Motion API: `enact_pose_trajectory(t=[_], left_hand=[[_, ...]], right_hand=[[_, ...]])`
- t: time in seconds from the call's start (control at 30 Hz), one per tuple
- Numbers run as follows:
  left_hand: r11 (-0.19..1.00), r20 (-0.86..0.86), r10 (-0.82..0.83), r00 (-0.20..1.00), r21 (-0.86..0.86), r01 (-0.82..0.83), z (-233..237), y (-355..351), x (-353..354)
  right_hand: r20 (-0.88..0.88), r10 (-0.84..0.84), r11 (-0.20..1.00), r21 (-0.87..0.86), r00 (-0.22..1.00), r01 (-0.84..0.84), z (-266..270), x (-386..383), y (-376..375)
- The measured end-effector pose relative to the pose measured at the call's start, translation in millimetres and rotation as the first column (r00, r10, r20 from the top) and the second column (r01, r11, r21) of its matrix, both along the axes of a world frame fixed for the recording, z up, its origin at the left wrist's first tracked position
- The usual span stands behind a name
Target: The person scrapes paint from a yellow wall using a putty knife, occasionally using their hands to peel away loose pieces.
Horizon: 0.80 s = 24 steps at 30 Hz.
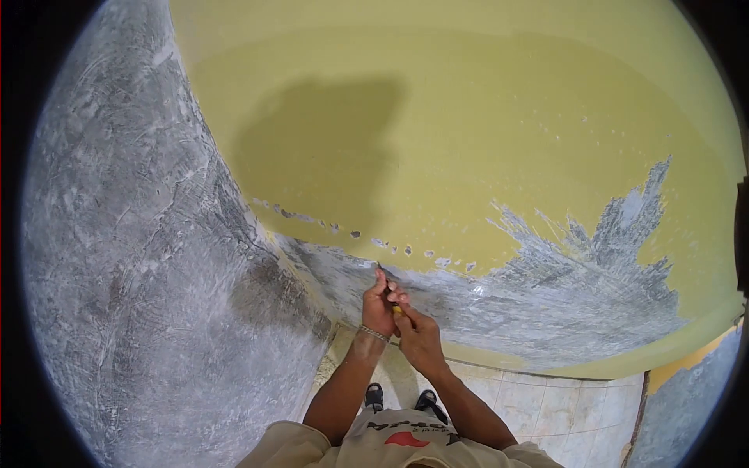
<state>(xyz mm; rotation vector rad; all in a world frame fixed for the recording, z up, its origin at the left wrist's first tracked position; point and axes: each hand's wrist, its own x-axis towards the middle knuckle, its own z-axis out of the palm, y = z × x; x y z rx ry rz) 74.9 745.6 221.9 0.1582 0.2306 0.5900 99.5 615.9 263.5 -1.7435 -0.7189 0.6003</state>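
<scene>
Both hands meet in front of the wall, near the lower edge of its yellow-green paint (452, 156). My left hand (378, 310), with a bracelet (374, 334) at the wrist, is closed round the thin dark front part of a small tool. My right hand (419, 337) is wrapped round the tool's yellow handle (397, 309). The tool's tip points up at the wall, close to the border between paint and bare grey plaster (546, 304). Its exact shape is hidden by the fingers.
A rough grey wall (156, 296) stands at the left and meets the painted wall in a corner. Small chipped spots (355, 234) run along the paint. Below are a tiled floor (538, 405) and my feet in dark sandals (374, 396). Another grey surface (686, 413) is at the lower right.
</scene>
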Motion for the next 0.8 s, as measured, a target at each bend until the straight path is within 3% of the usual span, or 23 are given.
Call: enact_pose_trajectory(t=[0.07, 0.3, 0.4, 0.5, 0.57, 0.6, 0.67, 0.7, 0.8], left_hand=[[0.999, -0.030, 0.017, 0.999, -0.030, -0.018, 4.6, -2.4, -1.2], [0.999, -0.037, -0.030, 0.999, -0.032, 0.029, 9.6, 10.4, -6.7], [0.999, -0.024, -0.021, 0.999, -0.026, 0.021, 6.0, 14.0, -11.7], [0.996, 0.003, -0.092, 0.996, 0.006, 0.092, 15.9, -1.7, -4.0], [0.994, -0.124, -0.052, 0.991, -0.099, 0.040, 26.2, -8.5, -2.1], [0.994, -0.123, -0.050, 0.991, -0.101, 0.038, 22.8, 1.6, -5.1], [0.999, -0.049, 0.033, 0.998, 0.008, -0.032, 6.3, 30.6, -17.8], [1.000, -0.027, -0.001, 1.000, -0.024, 0.000, 10.6, 35.8, -20.9], [0.999, -0.100, 0.034, 0.994, -0.032, -0.038, 21.3, 16.5, -14.3]], right_hand=[[-0.015, 0.015, 0.985, 0.172, 1.000, -0.013, -12.3, -3.2, 6.5], [-0.116, -0.073, 0.996, 0.048, 0.991, 0.080, 10.4, -14.6, 6.0], [-0.051, -0.019, 0.989, 0.146, 0.999, 0.027, 10.5, -16.9, 16.7], [-0.142, -0.075, 0.996, 0.041, 0.987, 0.082, 24.5, -13.9, 5.1], [-0.286, -0.125, 0.991, 0.009, 0.950, 0.134, 26.2, -15.6, 3.1], [-0.285, -0.123, 0.991, 0.007, 0.951, 0.131, 23.9, -15.7, 11.0], [-0.058, 0.005, 0.988, 0.152, 0.998, 0.004, 8.8, -20.9, 34.9], [0.017, -0.039, 0.971, 0.235, 0.999, 0.034, 5.5, -27.9, 42.1], [-0.086, -0.028, 0.988, 0.149, 0.996, 0.041, 13.5, -20.5, 25.8]])
